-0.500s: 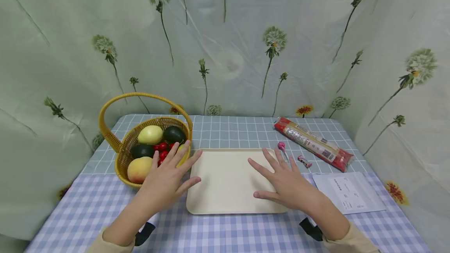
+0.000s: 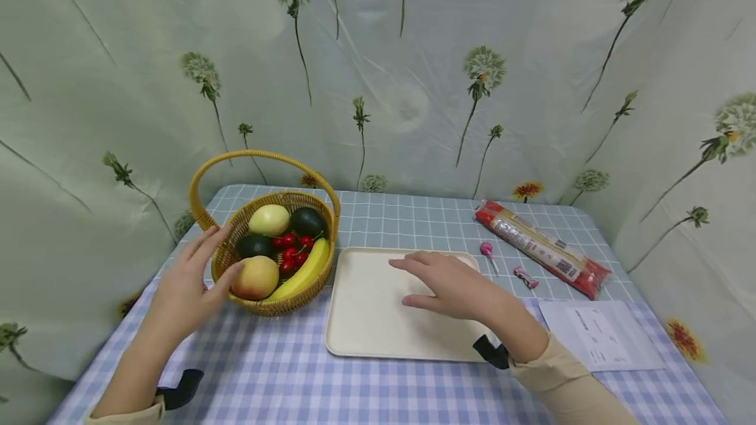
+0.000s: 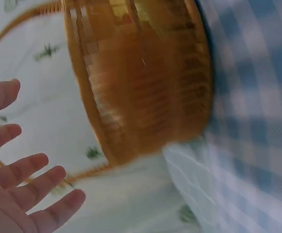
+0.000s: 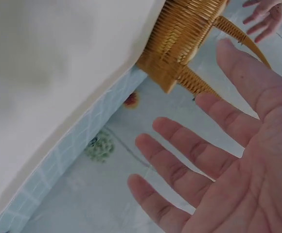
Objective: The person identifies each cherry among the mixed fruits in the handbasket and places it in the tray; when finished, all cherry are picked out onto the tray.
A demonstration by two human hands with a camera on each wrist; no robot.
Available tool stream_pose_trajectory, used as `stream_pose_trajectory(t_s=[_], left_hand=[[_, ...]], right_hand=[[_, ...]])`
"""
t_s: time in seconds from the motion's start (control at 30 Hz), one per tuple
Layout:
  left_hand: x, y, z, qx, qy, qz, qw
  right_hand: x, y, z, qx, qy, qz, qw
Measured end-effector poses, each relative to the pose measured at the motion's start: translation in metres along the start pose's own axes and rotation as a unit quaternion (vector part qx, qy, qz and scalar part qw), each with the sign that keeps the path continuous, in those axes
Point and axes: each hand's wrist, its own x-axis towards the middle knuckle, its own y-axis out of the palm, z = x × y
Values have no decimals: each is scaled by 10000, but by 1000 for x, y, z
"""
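In the head view my left hand (image 2: 183, 287) is held in the air by the left front of a yellow wicker basket (image 2: 277, 308), fingers extended and holding nothing. A peach (image 2: 256, 278), a banana (image 2: 304, 274), red cherries (image 2: 288, 254), a pale yellow fruit (image 2: 268, 220) and dark green fruits (image 2: 308, 222) lie inside. My right hand (image 2: 449, 286) hovers over a cream tray (image 2: 366, 326), its fingers straight. The right wrist view shows the right hand's spread fingers (image 4: 180, 145) with nothing in them. In the left wrist view the basket (image 3: 146, 87) is blurred.
Right of the tray lie a pink lollipop (image 2: 487, 250) and a small wrapped candy (image 2: 525, 277). Behind them is a long red packet (image 2: 540, 246). A white labelled plastic bag (image 2: 602, 336) rests at the right edge. A flowered curtain (image 2: 407, 103) hangs behind the table.
My left hand has moved left from in front of the fruit to the basket's left side. My right hand has moved left over the tray and turned sideways. The head view has shifted slightly.
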Motion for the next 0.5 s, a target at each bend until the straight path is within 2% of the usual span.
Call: stream_pose_trajectory(t_s=[0.2,0.3,0.37,0.5], left_hand=[[-3,-3,33,-492,-548,-4,9973],[-2,-1,45,-869,-1004,154,9910],[-1,1,50,-1267,-1352,304,9822],[3,6,56,-2265,-1852,481,9550]], right_hand=[[31,-5,15,263,-187,222,9992],[46,-6,22,356,-250,320,9985],[55,-7,26,362,-350,351,9981],[73,-9,35,339,-540,427,9970]])
